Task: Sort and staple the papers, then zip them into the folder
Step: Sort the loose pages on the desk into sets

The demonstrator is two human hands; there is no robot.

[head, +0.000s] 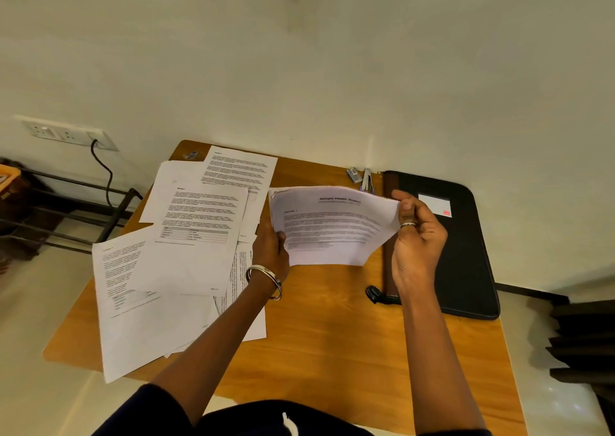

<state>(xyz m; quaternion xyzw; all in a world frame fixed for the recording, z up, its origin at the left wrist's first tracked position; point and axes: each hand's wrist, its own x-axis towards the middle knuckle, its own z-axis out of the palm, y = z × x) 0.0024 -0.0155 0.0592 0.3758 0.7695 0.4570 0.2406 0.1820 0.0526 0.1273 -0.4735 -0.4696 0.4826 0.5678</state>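
Bare desk [332, 329] lies between the scattered papers [186, 256] and the folder [466, 262].

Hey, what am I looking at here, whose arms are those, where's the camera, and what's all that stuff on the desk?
There is no machine here. The arms belong to a person wearing a wide-angle camera on their head, so the single picture looks forward and down over their own hands.

They sit at a wooden desk against a wall. The left hand and the right hand hold up a small set of papers between them; its top page has a printed heading. More loose sheets lie spread and overlapping on the left of the desk.

On the right lies a black zip folder, closed. Just behind the held papers, near the wall, sits a small stapler beside a little grey box, perhaps staples.
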